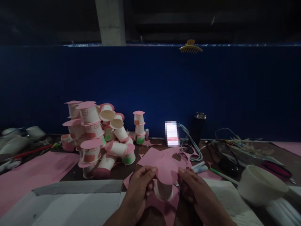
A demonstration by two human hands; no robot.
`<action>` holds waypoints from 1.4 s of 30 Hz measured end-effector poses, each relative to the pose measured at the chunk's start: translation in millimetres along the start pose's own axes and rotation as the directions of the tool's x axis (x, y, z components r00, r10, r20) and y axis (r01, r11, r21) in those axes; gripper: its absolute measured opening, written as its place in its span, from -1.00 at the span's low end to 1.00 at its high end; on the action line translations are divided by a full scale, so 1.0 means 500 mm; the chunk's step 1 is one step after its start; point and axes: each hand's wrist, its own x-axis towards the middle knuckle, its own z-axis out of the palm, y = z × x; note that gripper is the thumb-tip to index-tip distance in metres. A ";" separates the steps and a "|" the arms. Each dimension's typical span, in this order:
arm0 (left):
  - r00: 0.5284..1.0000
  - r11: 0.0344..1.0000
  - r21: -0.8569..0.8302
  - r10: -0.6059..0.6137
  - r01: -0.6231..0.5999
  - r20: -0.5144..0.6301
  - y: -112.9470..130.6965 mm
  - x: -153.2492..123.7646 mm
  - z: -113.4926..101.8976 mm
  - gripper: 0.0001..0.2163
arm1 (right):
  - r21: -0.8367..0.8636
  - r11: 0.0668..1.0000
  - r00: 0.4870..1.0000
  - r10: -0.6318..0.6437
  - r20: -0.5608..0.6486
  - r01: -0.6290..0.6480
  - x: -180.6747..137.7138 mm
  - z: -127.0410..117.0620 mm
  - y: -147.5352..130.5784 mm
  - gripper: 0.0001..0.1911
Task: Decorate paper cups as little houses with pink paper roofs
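Observation:
My left hand (139, 187) and my right hand (191, 188) both pinch a pink paper cut-out (166, 168) by its edges, held up in front of me. Just below the cut-out stands a small paper cup (164, 191), between the two hands, on pink paper scraps (162, 208). It is too dim to tell whether either hand touches the cup.
A heap of paper cups with pink paper lids (98, 138) lies at the left, a short cup stack (139, 128) behind. A dark flask (199, 127), cables (191, 147), glue tube (199, 168), white bowl (260, 183), pink sheet (30, 172), cardboard box (77, 201), blue partition (150, 88) with hair claw (190, 47).

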 end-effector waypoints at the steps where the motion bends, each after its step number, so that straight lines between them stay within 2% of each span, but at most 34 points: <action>1: 1.000 1.000 -0.006 0.001 -0.001 -0.006 -0.001 0.002 0.000 -0.69 | -0.017 1.000 1.000 0.007 -0.010 -0.007 0.001 0.001 0.001 -0.56; 8: 1.000 1.000 0.010 -0.005 0.006 -0.023 -0.007 0.006 0.000 -0.67 | -0.027 1.000 0.998 -0.012 -0.060 0.011 0.002 0.011 0.007 -0.61; 16: 0.997 0.995 0.077 -0.067 0.069 -0.028 -0.006 0.003 -0.001 -0.66 | -0.048 0.999 0.996 -0.009 -0.089 0.005 0.004 0.013 0.010 -0.61; 23: 0.995 0.981 0.171 -0.081 0.090 -0.059 -0.005 -0.002 0.000 -0.69 | -0.118 0.993 0.998 -0.013 -0.062 0.006 0.021 0.001 0.022 -0.59; 26: 0.992 0.975 0.196 -0.095 0.109 -0.077 -0.006 0.001 0.000 -0.65 | -0.171 0.985 0.999 -0.008 -0.041 0.001 0.024 -0.004 0.029 -0.58; 32: 0.993 0.978 0.182 -0.084 0.099 -0.086 -0.018 0.012 -0.002 -0.55 | -0.215 0.977 0.999 0.000 -0.054 -0.011 0.019 0.001 0.029 -0.59; 42: 0.992 0.979 0.172 -0.099 0.112 -0.082 -0.032 0.023 -0.006 -0.54 | -0.221 0.975 0.998 0.007 -0.058 -0.020 0.020 0.006 0.028 -0.59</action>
